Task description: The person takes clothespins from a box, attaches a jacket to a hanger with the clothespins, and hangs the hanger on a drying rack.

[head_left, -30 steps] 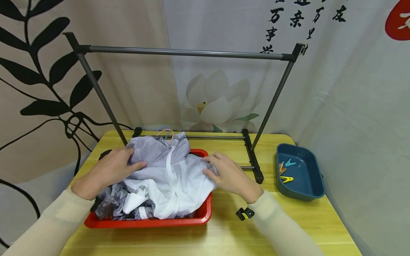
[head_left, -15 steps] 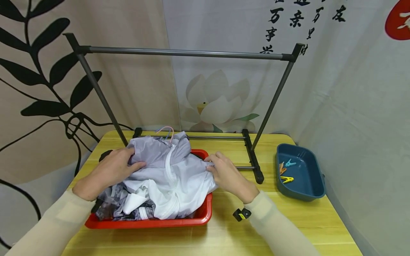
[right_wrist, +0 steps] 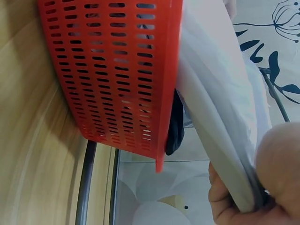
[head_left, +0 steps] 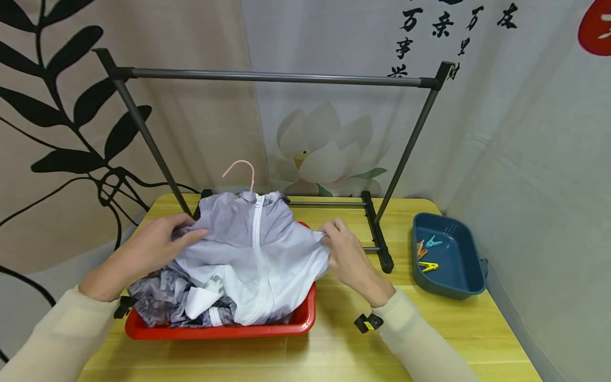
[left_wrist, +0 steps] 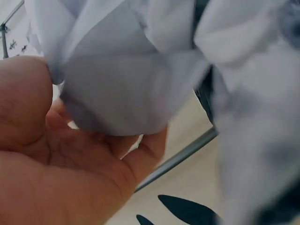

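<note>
A pale lavender-and-white zip jacket (head_left: 286, 270) lies partly raised over the red basket (head_left: 210, 333). From its collar sticks up the pink hook of a clothes hanger (head_left: 253, 178); the hanger's body is hidden inside. My left hand (head_left: 148, 246) holds the jacket's left shoulder, with cloth (left_wrist: 117, 89) between thumb and fingers in the left wrist view. At the opposite shoulder my right hand (head_left: 350, 262) pinches the fabric; the right wrist view shows the fold (right_wrist: 220, 122) running into its fingers. Grey patterned clothing (head_left: 159, 297) lies beneath, inside the basket.
A dark metal drying rack (head_left: 277, 78) stands behind the basket, its top bar high across the view. On the right of the wooden table (head_left: 372, 350) sits a blue bin (head_left: 458, 265) holding several clothespins (head_left: 428, 266). A patterned curtain hangs behind.
The jacket's collar and shoulders have risen and spread, and the pink hook now stands higher. My left hand has shifted left with the cloth; my right hand has tightened its pinch.
</note>
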Demonstrator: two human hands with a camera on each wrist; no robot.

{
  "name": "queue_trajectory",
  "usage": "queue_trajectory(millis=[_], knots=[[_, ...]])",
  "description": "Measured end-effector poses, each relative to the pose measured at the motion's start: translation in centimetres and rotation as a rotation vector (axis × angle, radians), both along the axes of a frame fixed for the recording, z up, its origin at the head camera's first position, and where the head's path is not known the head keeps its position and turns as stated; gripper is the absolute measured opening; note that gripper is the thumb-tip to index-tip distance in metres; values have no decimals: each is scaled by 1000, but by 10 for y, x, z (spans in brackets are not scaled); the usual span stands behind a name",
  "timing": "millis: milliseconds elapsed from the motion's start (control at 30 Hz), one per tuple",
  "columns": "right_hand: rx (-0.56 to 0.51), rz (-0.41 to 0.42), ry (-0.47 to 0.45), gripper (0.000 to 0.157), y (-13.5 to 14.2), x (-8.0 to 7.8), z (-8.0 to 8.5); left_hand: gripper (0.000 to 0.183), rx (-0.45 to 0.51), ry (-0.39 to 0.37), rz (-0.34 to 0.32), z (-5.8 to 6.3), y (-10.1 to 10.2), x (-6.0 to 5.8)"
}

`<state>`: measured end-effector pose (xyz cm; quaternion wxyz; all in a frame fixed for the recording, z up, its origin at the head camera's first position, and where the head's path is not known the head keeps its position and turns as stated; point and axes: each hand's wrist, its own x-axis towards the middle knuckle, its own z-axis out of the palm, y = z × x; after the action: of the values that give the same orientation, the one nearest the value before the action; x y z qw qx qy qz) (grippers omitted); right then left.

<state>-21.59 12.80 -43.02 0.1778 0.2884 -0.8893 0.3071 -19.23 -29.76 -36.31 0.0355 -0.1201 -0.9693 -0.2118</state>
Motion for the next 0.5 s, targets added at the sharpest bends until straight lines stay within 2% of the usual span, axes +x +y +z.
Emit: queue_trajectory(millis=[100,200,267,367,500], knots=[[-15,-13,24,16,4,1,2,26,11,81,-24,1,-7,4],[4,-4,14,11,8,1,6,29,7,203,-54,1,-9,8],[9,34,-12,8,11,2,9,26,7,283,-63,1,-8,11],[0,97,-35,13,14,1,14,24,7,383,-65,4,-3,12],[-13,145,9,18,12,-1,20,21,30,459,-65,8,2,13]])
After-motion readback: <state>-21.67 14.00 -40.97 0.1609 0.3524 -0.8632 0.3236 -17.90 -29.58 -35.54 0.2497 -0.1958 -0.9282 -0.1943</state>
